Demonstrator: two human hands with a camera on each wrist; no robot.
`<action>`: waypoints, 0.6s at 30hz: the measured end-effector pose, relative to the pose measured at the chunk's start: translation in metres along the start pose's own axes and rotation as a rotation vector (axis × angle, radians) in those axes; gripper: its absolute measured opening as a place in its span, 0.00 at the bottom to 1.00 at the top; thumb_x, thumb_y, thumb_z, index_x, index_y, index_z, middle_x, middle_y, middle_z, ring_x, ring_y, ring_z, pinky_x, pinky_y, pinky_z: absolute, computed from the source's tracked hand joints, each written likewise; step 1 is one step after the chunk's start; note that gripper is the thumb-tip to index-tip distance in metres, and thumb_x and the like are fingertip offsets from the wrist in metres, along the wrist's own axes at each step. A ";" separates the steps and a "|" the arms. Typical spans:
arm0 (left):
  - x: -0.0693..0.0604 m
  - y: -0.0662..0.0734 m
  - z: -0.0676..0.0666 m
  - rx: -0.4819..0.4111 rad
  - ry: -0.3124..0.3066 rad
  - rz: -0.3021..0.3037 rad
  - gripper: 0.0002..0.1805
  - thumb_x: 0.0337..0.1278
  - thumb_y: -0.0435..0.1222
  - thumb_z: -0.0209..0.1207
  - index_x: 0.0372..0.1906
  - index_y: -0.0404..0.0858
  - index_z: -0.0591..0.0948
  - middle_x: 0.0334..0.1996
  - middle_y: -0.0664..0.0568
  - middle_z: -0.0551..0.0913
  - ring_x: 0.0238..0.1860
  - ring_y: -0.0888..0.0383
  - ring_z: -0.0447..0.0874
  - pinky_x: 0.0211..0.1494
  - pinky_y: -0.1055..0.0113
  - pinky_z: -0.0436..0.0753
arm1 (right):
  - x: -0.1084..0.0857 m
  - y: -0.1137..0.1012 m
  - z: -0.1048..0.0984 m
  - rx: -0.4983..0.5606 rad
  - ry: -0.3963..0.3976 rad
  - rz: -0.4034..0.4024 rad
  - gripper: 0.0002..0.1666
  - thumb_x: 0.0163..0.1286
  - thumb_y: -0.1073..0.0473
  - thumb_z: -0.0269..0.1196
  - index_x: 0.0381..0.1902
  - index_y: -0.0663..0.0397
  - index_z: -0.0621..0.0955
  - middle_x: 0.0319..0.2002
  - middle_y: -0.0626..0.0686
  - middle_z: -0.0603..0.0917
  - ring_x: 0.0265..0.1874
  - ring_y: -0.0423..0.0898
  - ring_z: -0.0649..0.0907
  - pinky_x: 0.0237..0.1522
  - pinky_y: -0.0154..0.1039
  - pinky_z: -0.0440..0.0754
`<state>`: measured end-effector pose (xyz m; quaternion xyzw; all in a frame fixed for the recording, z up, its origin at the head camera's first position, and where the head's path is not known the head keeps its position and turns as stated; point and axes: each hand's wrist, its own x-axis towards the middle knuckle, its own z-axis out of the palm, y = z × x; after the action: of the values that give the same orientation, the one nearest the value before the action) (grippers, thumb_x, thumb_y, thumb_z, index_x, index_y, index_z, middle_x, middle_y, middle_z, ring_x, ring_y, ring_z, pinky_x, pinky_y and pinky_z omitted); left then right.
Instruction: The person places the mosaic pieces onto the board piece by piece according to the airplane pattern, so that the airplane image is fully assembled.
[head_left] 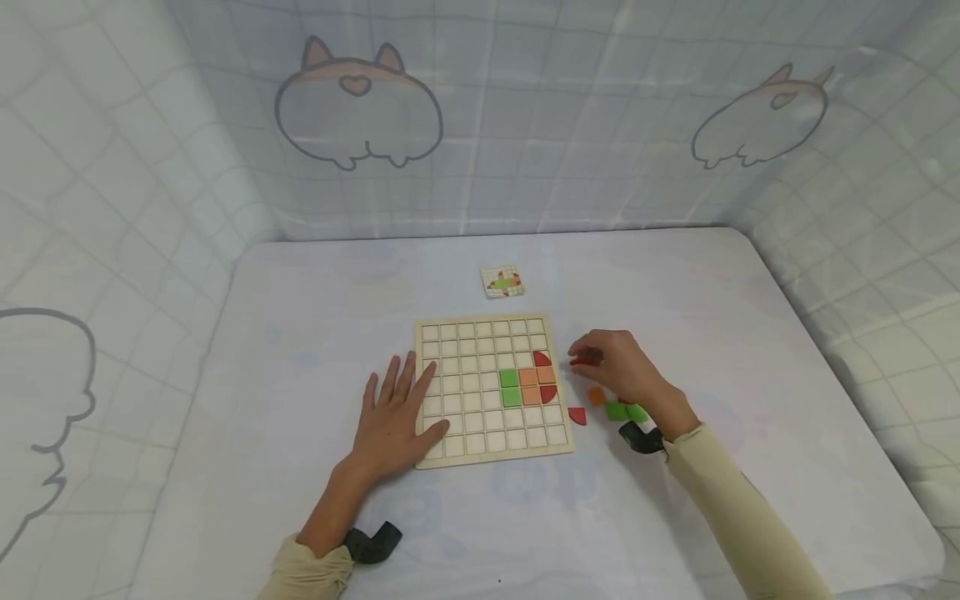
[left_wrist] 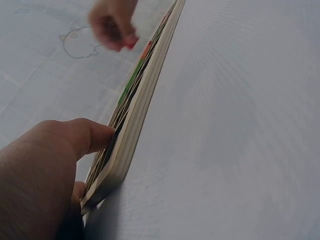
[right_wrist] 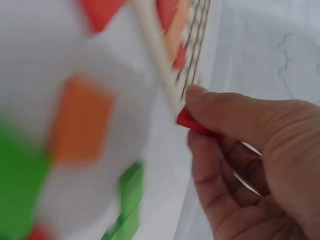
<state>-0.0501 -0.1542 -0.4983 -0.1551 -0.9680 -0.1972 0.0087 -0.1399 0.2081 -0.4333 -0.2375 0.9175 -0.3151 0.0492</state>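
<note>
A wooden grid board lies on the table, with two green squares, several orange squares and two red quarter-circle pieces set in its right-hand cells. My left hand rests spread over the board's left edge, fingers straight; in the left wrist view its thumb touches the board's near side. Just off the board's right edge, my right hand pinches a red piece between thumb and fingers; its full outline is hidden by the fingers. Below that hand, a loose orange square and a red quarter-circle lie on the table.
Loose green pieces lie under the right wrist, with a bit of red beside them. Behind the board is a small pattern card with a coloured figure on a grid. Each wrist wears a black strap mount. Patterned cloth walls surround the white table.
</note>
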 end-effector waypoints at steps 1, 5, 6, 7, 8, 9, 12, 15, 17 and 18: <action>0.000 0.000 0.000 -0.002 -0.001 -0.002 0.47 0.61 0.60 0.53 0.79 0.45 0.52 0.78 0.41 0.42 0.77 0.43 0.33 0.71 0.41 0.35 | 0.006 -0.003 0.002 0.020 0.001 -0.029 0.11 0.56 0.69 0.74 0.39 0.59 0.86 0.34 0.46 0.85 0.31 0.41 0.82 0.36 0.38 0.82; 0.000 0.002 -0.001 -0.004 -0.004 -0.007 0.47 0.61 0.60 0.54 0.79 0.45 0.52 0.78 0.41 0.43 0.77 0.43 0.34 0.71 0.40 0.36 | 0.033 -0.017 0.012 0.085 -0.013 -0.138 0.09 0.59 0.70 0.71 0.38 0.60 0.87 0.36 0.48 0.86 0.33 0.41 0.84 0.37 0.36 0.83; 0.000 0.002 -0.002 -0.002 -0.008 -0.009 0.47 0.61 0.60 0.54 0.79 0.45 0.52 0.78 0.41 0.43 0.77 0.43 0.34 0.71 0.40 0.36 | 0.040 -0.020 0.015 0.094 -0.021 -0.166 0.09 0.60 0.70 0.70 0.39 0.60 0.87 0.36 0.48 0.86 0.34 0.41 0.84 0.38 0.35 0.83; 0.000 0.002 -0.002 -0.003 -0.012 -0.011 0.47 0.61 0.60 0.54 0.79 0.45 0.52 0.78 0.41 0.43 0.77 0.43 0.34 0.71 0.40 0.36 | 0.047 -0.022 0.019 0.104 -0.033 -0.188 0.08 0.61 0.70 0.70 0.40 0.60 0.87 0.37 0.49 0.86 0.35 0.41 0.84 0.39 0.35 0.82; 0.000 0.003 -0.002 -0.002 -0.015 -0.013 0.47 0.61 0.60 0.53 0.79 0.46 0.52 0.78 0.41 0.43 0.77 0.43 0.33 0.71 0.40 0.36 | 0.053 -0.025 0.023 0.116 -0.045 -0.208 0.08 0.62 0.71 0.69 0.40 0.60 0.87 0.37 0.49 0.86 0.36 0.41 0.84 0.40 0.34 0.82; 0.000 0.002 -0.002 0.001 -0.020 -0.016 0.47 0.61 0.60 0.53 0.79 0.46 0.52 0.78 0.42 0.42 0.77 0.44 0.33 0.71 0.41 0.35 | 0.059 -0.027 0.027 0.119 -0.056 -0.225 0.08 0.63 0.71 0.68 0.40 0.60 0.87 0.38 0.49 0.85 0.37 0.41 0.84 0.41 0.34 0.82; 0.000 0.002 -0.001 0.004 -0.023 -0.018 0.47 0.61 0.61 0.52 0.79 0.46 0.52 0.78 0.42 0.42 0.77 0.44 0.33 0.71 0.41 0.35 | 0.074 -0.034 0.037 0.119 -0.082 -0.246 0.09 0.64 0.71 0.67 0.41 0.59 0.87 0.37 0.49 0.83 0.37 0.42 0.82 0.41 0.34 0.81; 0.000 0.002 -0.001 0.008 -0.012 -0.013 0.47 0.61 0.60 0.52 0.79 0.46 0.52 0.78 0.42 0.43 0.77 0.43 0.34 0.71 0.40 0.36 | 0.084 -0.040 0.045 0.120 -0.107 -0.250 0.09 0.64 0.71 0.66 0.42 0.60 0.87 0.37 0.50 0.81 0.37 0.42 0.81 0.41 0.34 0.81; 0.000 0.002 -0.002 0.006 -0.002 -0.008 0.47 0.61 0.60 0.53 0.79 0.45 0.53 0.78 0.41 0.43 0.77 0.43 0.35 0.71 0.40 0.37 | 0.090 -0.044 0.049 0.126 -0.126 -0.252 0.10 0.65 0.71 0.66 0.43 0.60 0.87 0.37 0.50 0.82 0.37 0.42 0.81 0.42 0.33 0.81; 0.000 0.002 -0.002 0.007 0.002 -0.007 0.47 0.61 0.60 0.54 0.79 0.45 0.53 0.78 0.41 0.44 0.77 0.43 0.35 0.71 0.39 0.37 | 0.092 -0.045 0.050 0.132 -0.137 -0.256 0.10 0.65 0.72 0.66 0.43 0.60 0.87 0.37 0.50 0.82 0.37 0.42 0.81 0.42 0.33 0.81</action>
<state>-0.0497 -0.1529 -0.4955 -0.1516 -0.9692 -0.1938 0.0095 -0.1910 0.1059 -0.4407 -0.3695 0.8516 -0.3616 0.0869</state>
